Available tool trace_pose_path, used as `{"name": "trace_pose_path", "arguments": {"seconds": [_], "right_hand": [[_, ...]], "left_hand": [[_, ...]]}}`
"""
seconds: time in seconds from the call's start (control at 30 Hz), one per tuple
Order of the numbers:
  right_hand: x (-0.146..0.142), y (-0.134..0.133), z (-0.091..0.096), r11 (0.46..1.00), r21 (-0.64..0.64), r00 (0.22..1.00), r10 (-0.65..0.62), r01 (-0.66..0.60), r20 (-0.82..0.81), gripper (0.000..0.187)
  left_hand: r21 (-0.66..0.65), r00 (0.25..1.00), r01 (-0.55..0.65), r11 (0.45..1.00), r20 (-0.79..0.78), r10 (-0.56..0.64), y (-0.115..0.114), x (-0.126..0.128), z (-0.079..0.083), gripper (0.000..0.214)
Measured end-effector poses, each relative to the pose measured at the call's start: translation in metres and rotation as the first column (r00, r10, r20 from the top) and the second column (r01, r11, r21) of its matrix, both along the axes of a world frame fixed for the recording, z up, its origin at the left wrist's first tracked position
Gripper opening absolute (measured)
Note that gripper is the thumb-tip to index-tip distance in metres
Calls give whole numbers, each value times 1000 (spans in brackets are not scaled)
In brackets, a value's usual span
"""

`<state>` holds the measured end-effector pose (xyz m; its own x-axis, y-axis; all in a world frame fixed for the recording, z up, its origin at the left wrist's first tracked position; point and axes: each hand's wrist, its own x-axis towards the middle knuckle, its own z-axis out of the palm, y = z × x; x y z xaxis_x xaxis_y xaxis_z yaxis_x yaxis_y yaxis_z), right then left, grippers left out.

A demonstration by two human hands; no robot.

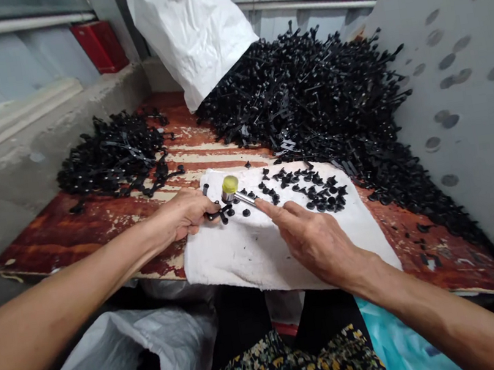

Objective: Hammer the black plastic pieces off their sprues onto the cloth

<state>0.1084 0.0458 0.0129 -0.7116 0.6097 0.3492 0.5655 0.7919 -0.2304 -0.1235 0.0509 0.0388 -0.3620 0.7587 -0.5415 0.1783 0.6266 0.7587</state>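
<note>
My left hand (192,210) is closed on a black branched plastic part (218,214) at the left edge of a white cloth (259,263). In my right hand (307,231) is a small mallet (230,186) with a yellow-green face and a metal handle, the forefinger stretched along the handle. The mallet's head is close beside the part, just above the cloth; whether they touch I cannot tell. Several small round black caps with stems (322,192) lie scattered over the cloth's far right, and a few sit beside the mallet's head.
A large heap of black plastic parts (307,89) fills the back right, against a grey panel (473,114). A smaller heap (112,155) lies at left. A white sack (196,32) hangs at the back. Below the worn red table (63,231) stands an open whitish sack (115,359).
</note>
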Motion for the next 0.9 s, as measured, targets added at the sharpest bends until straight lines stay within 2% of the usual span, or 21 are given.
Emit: {"name": "trace_pose_path", "arguments": {"seconds": [0.13,0.17,0.3,0.33,0.47,0.5,0.57,0.63,0.67,0.7,0.77,0.83,0.87,0.9], "right_hand": [[0,-3,1,999,42,965,-8,19,-262,54],[0,-2,0,998,50,970,-14,27,-243,55],[2,4,-1,1000,-1,1000,-25,25,15,57],[2,4,0,1000,-11,1000,-27,26,-6,56],[2,0,6,999,35,952,-27,39,-304,54],[2,-1,5,998,43,951,-24,39,-308,54],[1,-1,0,999,31,982,-33,40,-183,55],[2,2,-5,999,-23,999,-40,40,-3,55],[3,3,-6,998,-55,999,-40,41,20,55],[4,5,-6,996,-83,999,-42,41,-11,55],[5,5,-2,991,-131,979,-51,25,-199,52],[4,2,4,971,-237,913,-105,10,-394,48],[3,-1,6,941,-337,878,-157,-6,-453,45],[1,-3,8,886,-463,847,-224,-29,-483,41]], "left_hand": [[10,999,26,1000,26,-27,0,-2,-1,19],[8,999,29,1000,25,-30,0,-3,-2,19],[-2,999,32,999,19,-32,0,-3,-2,19],[0,999,30,1000,20,-30,-1,-2,-1,20],[17,998,21,1000,65,-22,-4,-3,-4,19],[29,996,21,999,83,-23,-4,-4,-6,17],[55,993,29,998,111,-35,-6,-6,-10,15],[69,992,25,997,120,-33,-7,-8,-15,15],[68,992,19,998,123,-27,-7,-8,-16,15],[63,992,13,998,128,-21,-7,-8,-17,16],[54,988,11,998,156,-19,-8,-7,-15,17],[41,977,-3,999,214,-6,-10,-5,-10,19],[31,968,-27,999,252,18,-11,-3,-7,21],[16,953,-57,998,297,50,-13,-2,-4,23]]}}
